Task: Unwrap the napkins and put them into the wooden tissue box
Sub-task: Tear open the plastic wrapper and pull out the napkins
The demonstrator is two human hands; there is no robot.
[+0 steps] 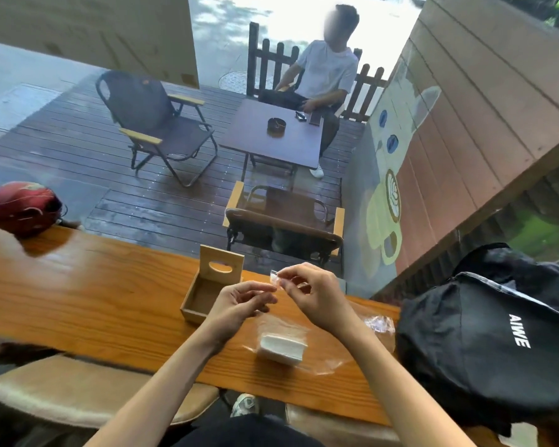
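A stack of white napkins [282,347] lies on the wooden counter [78,301], sitting on its opened clear plastic wrap [307,366]. The wooden tissue box [207,285] stands open just beyond my left hand, its lid with an oval slot raised at the back; the inside looks bare. Both hands hover above the counter, over the napkins. My right hand [310,295] pinches a small scrap of clear plastic [275,276] between thumb and fingers. My left hand [242,301] is held up beside it with fingers loosely curled, its fingertips at the scrap.
A black backpack [484,343] fills the counter's right end, with a crumpled clear wrapper [380,324] beside it. A red helmet [21,208] sits at the far left. Beyond the glass, a person sits at a dark table on the deck.
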